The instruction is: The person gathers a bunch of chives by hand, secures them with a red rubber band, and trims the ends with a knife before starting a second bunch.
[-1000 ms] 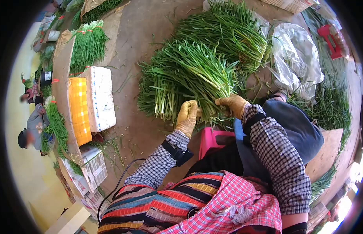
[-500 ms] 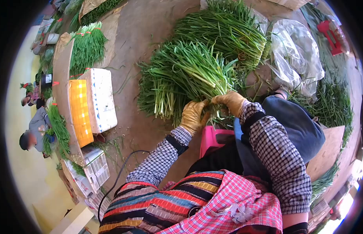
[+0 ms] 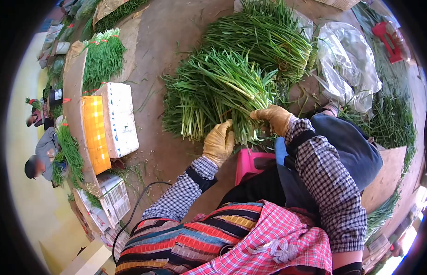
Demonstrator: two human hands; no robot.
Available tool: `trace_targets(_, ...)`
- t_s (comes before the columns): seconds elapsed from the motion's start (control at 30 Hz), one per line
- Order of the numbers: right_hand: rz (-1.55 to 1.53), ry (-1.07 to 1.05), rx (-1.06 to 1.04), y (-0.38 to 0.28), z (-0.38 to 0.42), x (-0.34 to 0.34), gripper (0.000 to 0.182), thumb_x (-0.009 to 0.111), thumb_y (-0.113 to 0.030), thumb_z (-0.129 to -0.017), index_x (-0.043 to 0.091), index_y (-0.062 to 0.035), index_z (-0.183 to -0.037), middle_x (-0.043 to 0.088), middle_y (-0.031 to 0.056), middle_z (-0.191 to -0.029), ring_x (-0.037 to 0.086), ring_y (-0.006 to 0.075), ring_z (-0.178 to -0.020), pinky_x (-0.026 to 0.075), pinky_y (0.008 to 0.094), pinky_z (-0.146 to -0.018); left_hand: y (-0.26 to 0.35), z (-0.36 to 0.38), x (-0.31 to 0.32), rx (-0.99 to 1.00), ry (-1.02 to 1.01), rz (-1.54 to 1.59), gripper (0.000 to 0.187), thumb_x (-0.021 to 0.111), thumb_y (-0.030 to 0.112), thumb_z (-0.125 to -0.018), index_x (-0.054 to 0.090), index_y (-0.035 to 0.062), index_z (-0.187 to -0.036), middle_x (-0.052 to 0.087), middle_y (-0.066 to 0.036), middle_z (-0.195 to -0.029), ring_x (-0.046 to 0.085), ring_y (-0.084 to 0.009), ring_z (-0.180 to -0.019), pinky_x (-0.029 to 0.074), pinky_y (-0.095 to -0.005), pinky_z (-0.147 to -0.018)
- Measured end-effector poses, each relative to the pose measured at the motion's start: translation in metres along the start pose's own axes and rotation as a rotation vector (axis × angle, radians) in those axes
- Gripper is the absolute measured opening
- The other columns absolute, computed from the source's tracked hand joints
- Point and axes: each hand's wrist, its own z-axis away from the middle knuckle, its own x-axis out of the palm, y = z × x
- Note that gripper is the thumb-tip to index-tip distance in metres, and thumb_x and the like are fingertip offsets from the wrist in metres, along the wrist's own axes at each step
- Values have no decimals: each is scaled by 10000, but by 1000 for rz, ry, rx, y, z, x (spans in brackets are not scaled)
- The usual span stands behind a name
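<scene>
A large heap of long green stalks (image 3: pixel 222 87) lies on the floor before me, its pale cut ends turned toward my body. My left hand (image 3: pixel 218 143), in a yellowish glove, is at the heap's near edge with thumb and fingers apart; whether it touches a stalk is unclear. To its right, my gloved right hand (image 3: pixel 274 119) has its fingers closed against the stalk ends; what it pinches is hidden. Another pile of green stalks (image 3: pixel 264 36) lies behind the first.
A pink stool (image 3: pixel 251 165) stands close below my hands. Clear plastic bags (image 3: pixel 349 64) lie at right, with a red stool (image 3: pixel 388 43) beyond. At left are a white foam box (image 3: pixel 122 120), a yellow checked crate (image 3: pixel 96 135) and a seated co-worker (image 3: pixel 46 149).
My left hand has moved left and down, away from my right hand, and its fingers have spread. My right hand has shifted slightly to the right.
</scene>
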Motion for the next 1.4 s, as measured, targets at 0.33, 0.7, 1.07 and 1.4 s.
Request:
trace_targets(0.33,603,103,163,-36,14,41,791,766,-433,-713,439,80,-1219,644,160,-975,619,230,-864,485,322,-723,19,-55,41,-1275,-249,2226,871,731,548,-733,359,110,-1389,515,-128,-1301,521,-311,-1136,435,-480,-968)
trace_targets(0.7,391,83,218,-14,-2,1,552,580,-429,-867,552,-38,-1255,635,166,-1138,614,269,-1057,472,321,-918,-16,-53,-2,-1067,-278,1604,405,708,352,-818,605,60,-1080,686,-112,-847,682,-237,-694,602,-394,-634)
trace_targets(1.07,375,-1,259,-13,-6,31,681,463,-600,-897,570,2,-1199,653,172,-1034,640,325,-883,513,408,-790,-11,-53,-8,-984,-282,1703,437,683,395,-832,627,5,-1022,685,-146,-850,684,-253,-726,604,-396,-666)
trace_targets(1.4,-309,-66,305,-7,-7,43,920,559,-762,-731,481,-57,-1317,580,167,-1194,590,284,-1044,522,477,-819,7,-57,-2,-1063,-378,1603,537,743,419,-777,571,90,-1165,640,-97,-1058,629,-246,-938,556,-458,-783)
